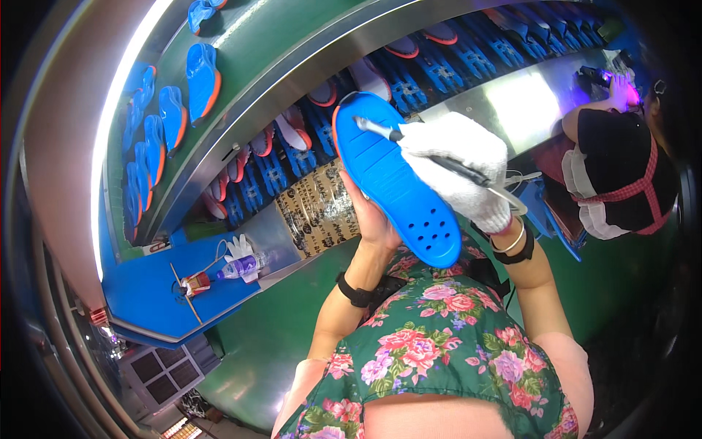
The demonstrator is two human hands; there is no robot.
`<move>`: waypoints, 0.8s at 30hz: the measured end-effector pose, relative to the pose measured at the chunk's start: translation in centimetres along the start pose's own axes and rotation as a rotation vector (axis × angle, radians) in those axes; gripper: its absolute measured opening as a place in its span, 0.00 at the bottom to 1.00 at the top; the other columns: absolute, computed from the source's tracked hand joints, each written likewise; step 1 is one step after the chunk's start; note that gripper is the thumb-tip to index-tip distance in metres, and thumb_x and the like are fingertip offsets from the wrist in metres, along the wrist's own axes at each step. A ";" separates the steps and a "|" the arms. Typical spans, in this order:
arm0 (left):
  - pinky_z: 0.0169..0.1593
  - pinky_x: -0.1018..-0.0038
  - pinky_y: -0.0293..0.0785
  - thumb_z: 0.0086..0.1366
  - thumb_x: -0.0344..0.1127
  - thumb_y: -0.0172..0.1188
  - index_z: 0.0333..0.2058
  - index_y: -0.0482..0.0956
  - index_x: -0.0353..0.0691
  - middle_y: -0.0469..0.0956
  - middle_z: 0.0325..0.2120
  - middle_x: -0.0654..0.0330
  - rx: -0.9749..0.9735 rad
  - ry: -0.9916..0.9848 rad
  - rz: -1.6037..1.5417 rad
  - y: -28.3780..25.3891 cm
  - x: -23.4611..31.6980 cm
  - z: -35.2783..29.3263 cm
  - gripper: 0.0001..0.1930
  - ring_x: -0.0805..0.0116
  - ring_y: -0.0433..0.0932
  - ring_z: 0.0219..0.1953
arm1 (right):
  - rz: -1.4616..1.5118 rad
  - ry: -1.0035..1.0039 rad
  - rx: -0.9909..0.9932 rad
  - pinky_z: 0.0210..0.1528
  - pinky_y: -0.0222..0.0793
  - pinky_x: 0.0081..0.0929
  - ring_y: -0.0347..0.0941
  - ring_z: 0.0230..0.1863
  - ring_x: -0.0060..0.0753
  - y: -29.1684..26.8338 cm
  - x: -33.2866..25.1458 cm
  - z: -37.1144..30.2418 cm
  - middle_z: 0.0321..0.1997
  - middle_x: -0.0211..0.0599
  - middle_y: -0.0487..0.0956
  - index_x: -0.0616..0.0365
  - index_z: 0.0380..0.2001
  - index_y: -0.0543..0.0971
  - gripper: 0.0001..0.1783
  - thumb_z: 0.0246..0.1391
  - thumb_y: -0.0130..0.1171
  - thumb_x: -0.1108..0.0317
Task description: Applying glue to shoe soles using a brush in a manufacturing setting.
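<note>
A blue shoe sole (395,172) with an orange edge is held up in front of me, tilted, one end with a cluster of small holes pointing toward my body. My bare left hand (371,216) grips it from beneath and along its left side, most of the fingers hidden behind it. My right hand (457,164), in a white knitted glove, closes around a slim brush (376,129) with a pale tip and a dark and metallic handle. The brush tip is over the grooved upper part of the sole and looks to be touching it.
Beyond my hands runs a rack (439,73) of blue holders and soles. Several blue-orange soles (203,82) lie on the green conveyor at left. A blue table (146,293) carries a bottle (243,266) and a white glove. Another person (614,168) works at right.
</note>
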State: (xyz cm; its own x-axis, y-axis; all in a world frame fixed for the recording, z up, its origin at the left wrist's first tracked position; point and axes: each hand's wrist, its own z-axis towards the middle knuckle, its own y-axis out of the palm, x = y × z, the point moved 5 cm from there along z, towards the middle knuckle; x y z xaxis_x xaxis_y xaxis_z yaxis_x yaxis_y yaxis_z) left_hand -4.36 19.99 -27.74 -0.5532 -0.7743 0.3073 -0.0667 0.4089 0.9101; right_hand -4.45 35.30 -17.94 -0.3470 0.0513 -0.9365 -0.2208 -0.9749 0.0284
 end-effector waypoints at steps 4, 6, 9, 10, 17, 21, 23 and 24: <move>0.71 0.55 0.61 0.68 0.79 0.32 0.73 0.54 0.47 0.62 0.70 0.58 0.111 0.116 0.340 0.8 -0.8 -0.3 0.49 0.54 0.64 0.69 | -0.280 -0.264 -0.082 0.46 0.79 0.32 0.84 0.41 0.38 0.2 -1.8 -0.1 0.43 0.43 0.87 0.57 0.39 0.88 0.14 0.46 0.71 0.77; 0.73 0.56 0.58 0.67 0.80 0.32 0.74 0.51 0.45 0.60 0.71 0.56 0.120 0.108 0.440 1.2 -1.2 -0.2 0.51 0.54 0.61 0.71 | -0.458 -0.450 -0.137 0.47 0.78 0.33 0.84 0.42 0.38 0.8 -2.9 -0.2 0.44 0.41 0.87 0.55 0.40 0.88 0.15 0.46 0.71 0.76; 0.70 0.57 0.63 0.65 0.82 0.30 0.73 0.55 0.46 0.66 0.67 0.56 0.175 0.027 0.379 0.3 -1.6 0.0 0.52 0.56 0.67 0.66 | -0.529 -0.531 -0.250 0.45 0.77 0.34 0.83 0.43 0.39 2.0 -2.9 -1.6 0.45 0.36 0.87 0.49 0.42 0.89 0.17 0.45 0.72 0.74; 0.70 0.56 0.64 0.64 0.83 0.31 0.72 0.56 0.47 0.67 0.66 0.56 0.169 -0.004 0.307 -0.2 -1.6 0.0 0.52 0.56 0.68 0.66 | -0.466 -0.472 -0.272 0.45 0.77 0.34 0.84 0.42 0.38 1.8 -2.9 -1.9 0.44 0.37 0.87 0.51 0.41 0.88 0.17 0.45 0.72 0.75; 0.69 0.54 0.65 0.64 0.82 0.35 0.71 0.59 0.48 0.68 0.66 0.57 0.130 0.013 0.296 0.4 -2.1 0.2 0.50 0.55 0.69 0.65 | -0.302 -0.393 -0.108 0.48 0.78 0.36 0.84 0.41 0.40 -0.5 -1.9 -0.5 0.43 0.43 0.87 0.58 0.41 0.87 0.15 0.46 0.70 0.78; 0.69 0.54 0.65 0.61 0.85 0.34 0.72 0.55 0.44 0.68 0.66 0.54 -0.362 -0.165 -0.492 0.7 -1.8 0.9 0.55 0.53 0.70 0.65 | -0.313 -0.452 -0.250 0.44 0.78 0.32 0.84 0.40 0.39 1.1 -1.5 -1.8 0.42 0.40 0.88 0.54 0.39 0.89 0.15 0.45 0.72 0.76; 0.69 0.54 0.64 0.62 0.85 0.33 0.72 0.55 0.44 0.68 0.66 0.54 0.122 0.057 0.374 -1.6 -1.2 0.8 0.55 0.53 0.69 0.66 | -0.166 -0.353 -0.287 0.44 0.79 0.36 0.82 0.40 0.44 0.1 -0.7 -1.5 0.43 0.42 0.86 0.57 0.42 0.87 0.16 0.46 0.71 0.75; 0.70 0.54 0.64 0.62 0.85 0.33 0.72 0.55 0.45 0.66 0.67 0.55 0.135 0.080 0.334 -1.2 -0.8 1.5 0.54 0.54 0.67 0.67 | -0.129 -0.301 -0.221 0.44 0.78 0.35 0.82 0.41 0.44 -0.4 0.0 -1.1 0.43 0.42 0.86 0.57 0.42 0.87 0.16 0.47 0.70 0.75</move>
State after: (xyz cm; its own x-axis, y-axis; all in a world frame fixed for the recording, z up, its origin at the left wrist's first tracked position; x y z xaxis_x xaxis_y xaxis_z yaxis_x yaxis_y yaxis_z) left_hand -5.11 20.83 -29.49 -0.4967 -0.6208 0.6066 -0.0054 0.7011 0.7131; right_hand -3.36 35.46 -18.32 -0.5885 0.2057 -0.7819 -0.0897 -0.9777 -0.1896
